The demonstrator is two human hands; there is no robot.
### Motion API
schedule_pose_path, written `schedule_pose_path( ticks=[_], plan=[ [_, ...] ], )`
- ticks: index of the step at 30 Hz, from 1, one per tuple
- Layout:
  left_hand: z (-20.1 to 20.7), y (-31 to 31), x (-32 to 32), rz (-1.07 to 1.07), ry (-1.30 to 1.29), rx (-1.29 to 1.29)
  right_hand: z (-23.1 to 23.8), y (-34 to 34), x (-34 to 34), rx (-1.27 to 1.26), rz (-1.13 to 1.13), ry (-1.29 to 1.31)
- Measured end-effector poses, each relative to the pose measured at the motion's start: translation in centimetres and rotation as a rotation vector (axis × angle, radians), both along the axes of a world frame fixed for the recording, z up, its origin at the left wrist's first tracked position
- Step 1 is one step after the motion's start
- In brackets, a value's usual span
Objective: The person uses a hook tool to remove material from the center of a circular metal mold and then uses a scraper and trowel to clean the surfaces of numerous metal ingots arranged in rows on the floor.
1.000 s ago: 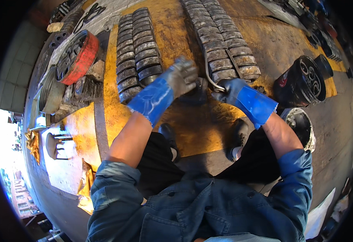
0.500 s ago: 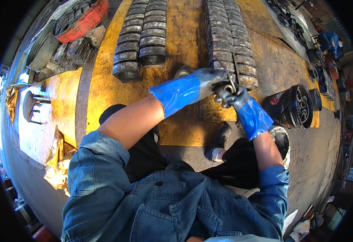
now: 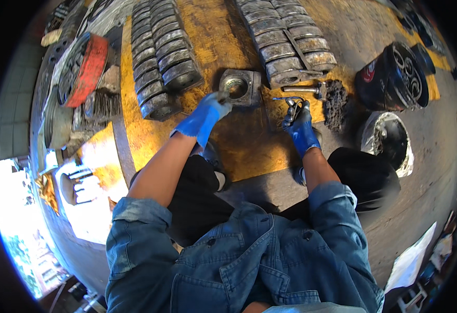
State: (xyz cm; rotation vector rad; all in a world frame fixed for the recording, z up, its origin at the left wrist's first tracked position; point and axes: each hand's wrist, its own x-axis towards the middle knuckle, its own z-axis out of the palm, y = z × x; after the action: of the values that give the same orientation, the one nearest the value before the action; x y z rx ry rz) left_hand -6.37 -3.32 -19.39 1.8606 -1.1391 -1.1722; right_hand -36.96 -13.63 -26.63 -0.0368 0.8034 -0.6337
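A square metal block [image 3: 253,95] with a round bore through its middle lies on the yellow metal plate in front of me. My left hand [image 3: 211,112], in a blue glove with a darkened grey palm, reaches to the block's near left corner. Its fingertips are dark and smeared over the bore's edge, so whether they grip anything is unclear. My right hand [image 3: 300,125], gloved in blue with blackened fingers, is closed around a thin bent metal rod [image 3: 294,98]. The rod's free end points left, toward the block. Just beyond that hand rests a hammer [image 3: 304,89].
Double rows of blackened metal blocks [image 3: 171,49] run away at left and right [image 3: 286,39], a flat bar [image 3: 296,49] lying on the right one. At right are a dark shaggy heap [image 3: 335,107], a black bucket [image 3: 380,78] and a white-rimmed tub [image 3: 395,141]. A red ring [image 3: 94,68] lies far left.
My hands, together over the right row before, have moved apart. The left has come down to the bored block; the right keeps the bent rod, lower. The view has turned, showing the hammer.
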Motion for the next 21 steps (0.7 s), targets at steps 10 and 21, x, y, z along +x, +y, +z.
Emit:
schedule_pose_path(
  ticks=[10,21],
  plan=[
    [-11.0,-3.2,1.9,0.126,-0.867,0.163,-8.0,-0.8,0.3,0.213,-0.061,-0.238],
    [-22.6,-8.5,6.1,0.317,0.186,0.627,-12.2,1.3,0.1,0.126,-0.171,-0.391]
  ],
)
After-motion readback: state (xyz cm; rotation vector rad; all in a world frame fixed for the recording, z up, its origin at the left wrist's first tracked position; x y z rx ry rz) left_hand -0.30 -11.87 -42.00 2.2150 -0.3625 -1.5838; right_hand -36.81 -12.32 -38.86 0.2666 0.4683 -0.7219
